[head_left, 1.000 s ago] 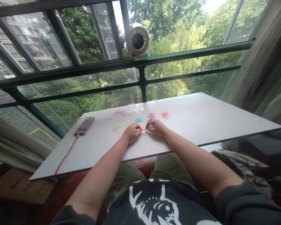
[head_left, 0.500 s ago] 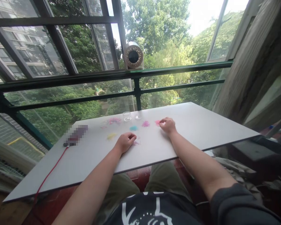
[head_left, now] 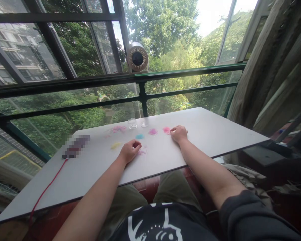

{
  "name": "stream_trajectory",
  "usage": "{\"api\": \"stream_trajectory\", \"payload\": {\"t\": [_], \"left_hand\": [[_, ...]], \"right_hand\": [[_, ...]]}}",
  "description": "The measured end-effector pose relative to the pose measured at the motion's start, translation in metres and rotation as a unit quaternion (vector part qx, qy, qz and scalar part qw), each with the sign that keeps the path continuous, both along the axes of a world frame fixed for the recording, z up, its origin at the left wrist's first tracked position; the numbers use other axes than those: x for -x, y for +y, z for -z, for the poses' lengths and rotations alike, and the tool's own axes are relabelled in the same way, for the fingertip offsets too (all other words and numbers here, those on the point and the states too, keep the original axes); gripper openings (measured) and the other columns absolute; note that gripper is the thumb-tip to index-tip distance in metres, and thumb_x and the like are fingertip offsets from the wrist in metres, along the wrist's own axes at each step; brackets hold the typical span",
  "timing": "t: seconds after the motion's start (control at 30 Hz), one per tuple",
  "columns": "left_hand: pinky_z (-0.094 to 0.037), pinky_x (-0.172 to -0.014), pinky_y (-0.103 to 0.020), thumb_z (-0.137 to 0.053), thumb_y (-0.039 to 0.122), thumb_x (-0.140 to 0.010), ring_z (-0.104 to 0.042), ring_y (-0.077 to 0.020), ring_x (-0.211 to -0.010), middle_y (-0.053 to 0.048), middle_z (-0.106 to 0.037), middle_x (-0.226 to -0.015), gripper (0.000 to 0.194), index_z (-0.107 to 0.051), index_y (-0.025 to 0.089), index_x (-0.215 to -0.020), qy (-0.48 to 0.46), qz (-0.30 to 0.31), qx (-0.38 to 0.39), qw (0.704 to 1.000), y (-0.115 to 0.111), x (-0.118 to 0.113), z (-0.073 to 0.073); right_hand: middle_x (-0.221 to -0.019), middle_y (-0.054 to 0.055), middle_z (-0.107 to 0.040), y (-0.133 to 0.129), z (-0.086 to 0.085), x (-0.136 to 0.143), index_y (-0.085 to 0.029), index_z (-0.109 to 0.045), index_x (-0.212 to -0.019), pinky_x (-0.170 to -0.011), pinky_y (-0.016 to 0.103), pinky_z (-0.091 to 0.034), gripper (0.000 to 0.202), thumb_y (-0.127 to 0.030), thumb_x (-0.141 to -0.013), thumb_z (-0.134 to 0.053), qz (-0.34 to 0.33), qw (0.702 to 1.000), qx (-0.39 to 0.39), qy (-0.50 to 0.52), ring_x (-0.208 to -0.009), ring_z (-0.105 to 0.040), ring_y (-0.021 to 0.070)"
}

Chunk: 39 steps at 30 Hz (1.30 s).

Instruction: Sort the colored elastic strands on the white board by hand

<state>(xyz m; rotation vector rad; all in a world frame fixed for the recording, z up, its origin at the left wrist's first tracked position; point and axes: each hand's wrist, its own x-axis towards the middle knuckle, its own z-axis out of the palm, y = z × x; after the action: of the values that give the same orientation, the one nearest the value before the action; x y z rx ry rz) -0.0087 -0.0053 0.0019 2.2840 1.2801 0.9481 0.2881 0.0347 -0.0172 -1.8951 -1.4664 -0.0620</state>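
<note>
Small heaps of tiny coloured bits, too small to identify, lie on the white tabletop [head_left: 95,174]. My right hand [head_left: 179,134] rests at the right edge of the pink-red heap [head_left: 166,130], fingers bent and fingertips drawn together. My left hand [head_left: 130,151] lies nearer to me, curled with thumb close to forefinger, beside some scattered pale purple bits [head_left: 142,152]. Whatever either hand pinches is hidden or too tiny to see. Around them are a magenta heap [head_left: 153,131], a blue heap [head_left: 139,136] and a yellow heap [head_left: 115,145].
Two clear, round containers [head_left: 132,124] stand by the table's far edge, near a spread of pink-purple bits [head_left: 118,129]. A blurred-out device [head_left: 76,146] with a red cable [head_left: 48,185] lies at left. A green railing [head_left: 102,103] runs behind; a curtain [head_left: 251,73] hangs right.
The camera view has shifted slightly. My right hand has drawn a little rightward off the pink-red heap, so more of that heap shows. My left hand stays curled in about the same place.
</note>
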Motion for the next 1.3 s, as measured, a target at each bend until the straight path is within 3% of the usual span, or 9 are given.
{"api": "stream_trajectory", "payload": {"t": [0.37,0.53,0.6,0.67,0.77,0.83,1.0,1.13,1.3], "left_hand": [[-0.047,-0.077,-0.029,-0.049,0.019,-0.070,-0.060,-0.0158,-0.077,-0.003,-0.067,-0.084,0.020,-0.063,0.019,-0.085,0.020,-0.032,-0.019,0.999,0.004,0.000,0.002],[-0.048,-0.075,-0.029,-0.050,0.022,-0.070,-0.060,-0.0164,-0.075,-0.003,-0.066,-0.083,0.020,-0.065,0.019,-0.082,0.040,-0.040,-0.016,0.998,0.004,0.000,0.003],[-0.047,-0.076,-0.029,-0.050,0.022,-0.070,-0.060,-0.0165,-0.075,-0.003,-0.067,-0.083,0.020,-0.066,0.019,-0.082,0.041,-0.042,-0.016,0.998,0.003,-0.001,0.003],[-0.047,-0.077,-0.029,-0.050,0.022,-0.070,-0.060,-0.0165,-0.076,-0.003,-0.067,-0.083,0.020,-0.066,0.019,-0.082,0.037,-0.044,-0.015,0.998,0.003,-0.002,0.003],[-0.047,-0.076,-0.028,-0.050,0.020,-0.070,-0.060,-0.0161,-0.076,-0.003,-0.067,-0.083,0.020,-0.065,0.018,-0.083,0.026,-0.043,-0.012,0.999,0.004,-0.002,0.003],[-0.047,-0.076,-0.027,-0.050,0.021,-0.071,-0.060,-0.0157,-0.076,-0.003,-0.067,-0.083,0.020,-0.065,0.018,-0.084,0.018,-0.042,-0.009,0.999,0.004,-0.002,0.004],[-0.047,-0.075,-0.027,-0.050,0.026,-0.075,-0.060,-0.0150,-0.076,-0.002,-0.067,-0.083,0.021,-0.063,0.019,-0.089,0.004,-0.041,-0.001,0.999,0.002,-0.002,0.003],[-0.047,-0.075,-0.027,-0.052,0.028,-0.076,-0.060,-0.0150,-0.076,-0.002,-0.068,-0.085,0.022,-0.064,0.020,-0.092,0.008,-0.050,0.015,0.999,0.000,-0.003,0.002],[-0.047,-0.076,-0.026,-0.052,0.026,-0.075,-0.061,-0.0146,-0.076,-0.001,-0.069,-0.086,0.021,-0.065,0.021,-0.091,0.016,-0.040,0.030,0.999,0.000,-0.004,0.002]], "right_hand": [[-0.089,0.007,-0.062,0.001,0.003,-0.002,-0.023,-0.070,-0.075,-0.081,0.039,-0.036,0.031,-0.007,-0.067,-0.044,-0.003,0.999,-0.037,0.032,-0.092,-0.049,0.0241],[-0.088,0.006,-0.062,-0.006,-0.004,0.002,-0.020,-0.067,-0.079,-0.082,0.036,-0.036,0.034,-0.006,-0.069,-0.038,-0.014,0.998,-0.039,0.041,-0.092,-0.051,0.0228],[-0.086,0.006,-0.062,-0.010,-0.005,0.013,-0.018,-0.066,-0.078,-0.081,0.032,-0.038,0.031,-0.006,-0.070,-0.038,-0.067,0.995,-0.058,0.036,-0.087,-0.053,0.0199],[-0.084,0.006,-0.061,-0.016,-0.006,0.030,-0.016,-0.065,-0.077,-0.079,0.028,-0.041,0.026,-0.007,-0.071,-0.041,-0.175,0.982,-0.070,0.013,-0.081,-0.054,0.0167],[-0.080,0.004,-0.060,-0.028,-0.006,0.062,-0.017,-0.066,-0.082,-0.074,0.026,-0.041,0.019,-0.015,-0.072,-0.051,-0.342,0.936,-0.052,-0.059,-0.077,-0.053,0.0155],[-0.079,0.004,-0.059,-0.033,-0.007,0.079,-0.018,-0.067,-0.087,-0.074,0.025,-0.041,0.018,-0.022,-0.073,-0.056,-0.400,0.911,-0.032,-0.095,-0.077,-0.053,0.0152],[-0.079,0.002,-0.058,-0.031,-0.011,0.092,-0.020,-0.068,-0.091,-0.065,0.022,-0.039,0.023,-0.033,-0.073,-0.061,-0.400,0.911,0.035,-0.097,-0.065,-0.050,0.0105],[-0.071,0.001,-0.060,-0.020,-0.017,0.095,-0.019,-0.069,-0.083,-0.058,0.020,-0.035,0.016,-0.028,-0.072,-0.061,-0.395,0.911,0.097,-0.074,-0.062,-0.050,0.0099],[-0.075,0.001,-0.066,-0.010,-0.022,0.100,-0.018,-0.067,-0.078,-0.060,0.020,-0.037,0.011,-0.023,-0.072,-0.059,-0.403,0.902,0.147,-0.045,-0.065,-0.054,0.0112]]}}
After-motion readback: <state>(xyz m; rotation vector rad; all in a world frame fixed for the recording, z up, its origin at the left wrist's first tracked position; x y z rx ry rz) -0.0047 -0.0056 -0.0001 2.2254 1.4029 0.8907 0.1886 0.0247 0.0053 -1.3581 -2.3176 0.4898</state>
